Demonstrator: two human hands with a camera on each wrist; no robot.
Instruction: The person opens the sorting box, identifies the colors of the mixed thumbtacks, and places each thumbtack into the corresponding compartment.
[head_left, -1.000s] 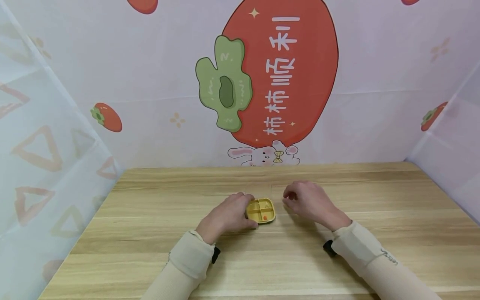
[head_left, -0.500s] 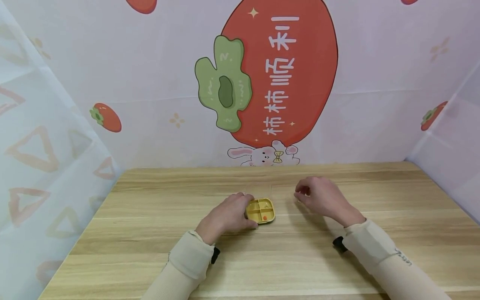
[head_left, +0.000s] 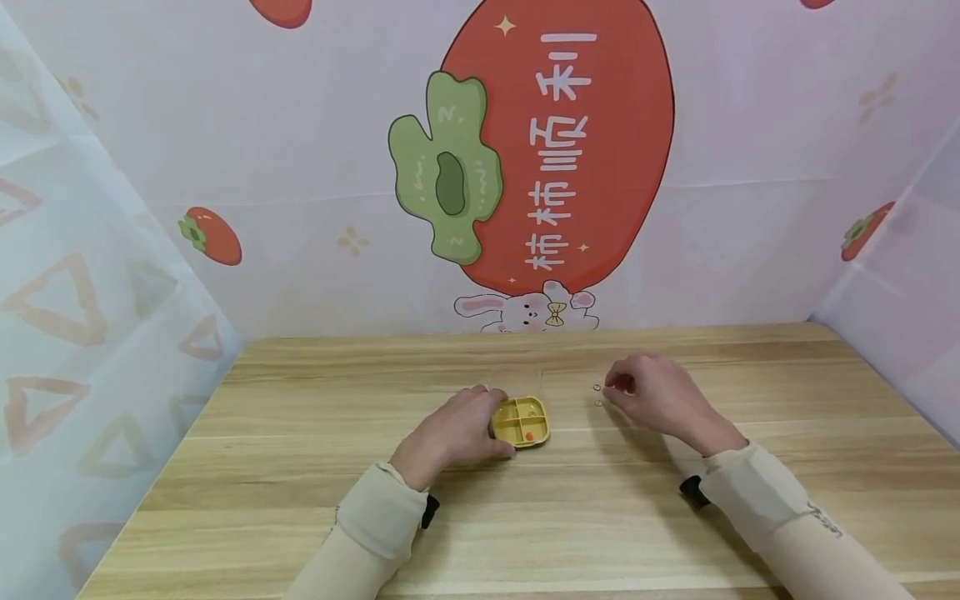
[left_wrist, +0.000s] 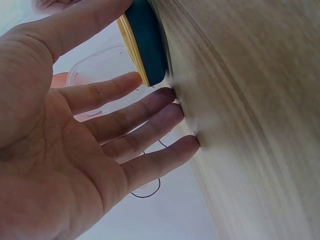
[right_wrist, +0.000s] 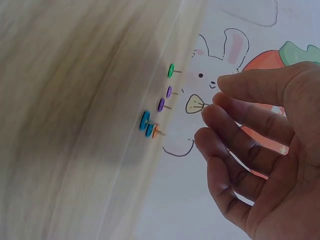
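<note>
My left hand (head_left: 456, 427) grips a small yellow box (head_left: 510, 430) by its left side, thumb at the near edge and index finger at the far edge. Four compartments show in the box, with a small orange piece (head_left: 529, 436) in the near right one. From the left wrist view, the box has a dark teal base (left_wrist: 149, 42). My right hand (head_left: 663, 400) hovers over the table, fingers loosely bent, nothing visible between them. Beside its fingertips lie a reddish tack (head_left: 597, 387) and a yellow-green tack (head_left: 598, 403). Several coloured thumbtacks, including a green thumbtack (right_wrist: 171, 70), stand points up.
A clear lid (head_left: 515, 382) stands raised behind the box, its edges faint. The wooden table (head_left: 337, 533) ends at a printed backdrop (head_left: 337, 150), with hanging cloth on both sides.
My right hand has moved right, away from the box, and the two small tacks now show beside its fingertips. My left hand and the box stay in place.
</note>
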